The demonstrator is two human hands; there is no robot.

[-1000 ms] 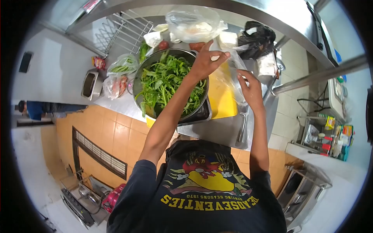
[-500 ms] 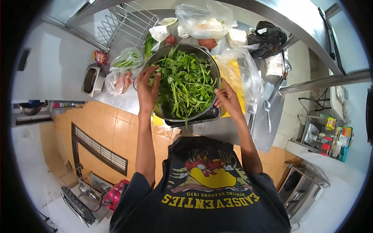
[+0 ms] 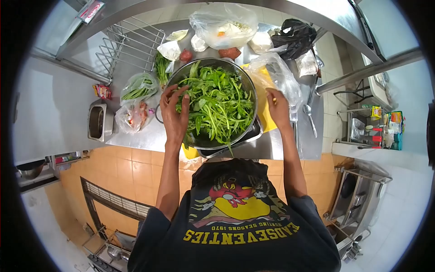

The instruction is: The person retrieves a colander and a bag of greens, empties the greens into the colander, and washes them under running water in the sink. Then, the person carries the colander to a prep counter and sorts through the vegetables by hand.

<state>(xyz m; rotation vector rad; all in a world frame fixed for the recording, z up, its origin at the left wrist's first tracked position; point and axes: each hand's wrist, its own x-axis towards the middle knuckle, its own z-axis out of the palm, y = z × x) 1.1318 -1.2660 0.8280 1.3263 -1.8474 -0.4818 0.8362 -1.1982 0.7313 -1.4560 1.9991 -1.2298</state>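
A large round metal strainer (image 3: 252, 89) heaped with leafy greens (image 3: 217, 102) stands in front of me, partly over a black tray (image 3: 253, 131). My left hand (image 3: 175, 109) is at its left rim with fingers apart, the fingertips near the leaves; whether they touch is unclear. To the right of the strainer, my right hand (image 3: 277, 106) has its fingers curved and apart, with nothing visible in them. It is over the edge of a yellow board (image 3: 264, 102), beside a clear plastic bag (image 3: 287, 81).
Behind the strainer are red tubers (image 3: 229, 53), a large plastic bag (image 3: 224, 29) and a black bag (image 3: 299, 38). Bagged green beans (image 3: 138, 87), a metal container (image 3: 99, 120) and a wire rack (image 3: 131, 47) are at left. A spoon (image 3: 310, 119) lies at right.
My left hand has come from above the board to the strainer's left rim. My right hand moved in to the strainer's right side, then slightly away. The spoon now shows and the view has shifted.
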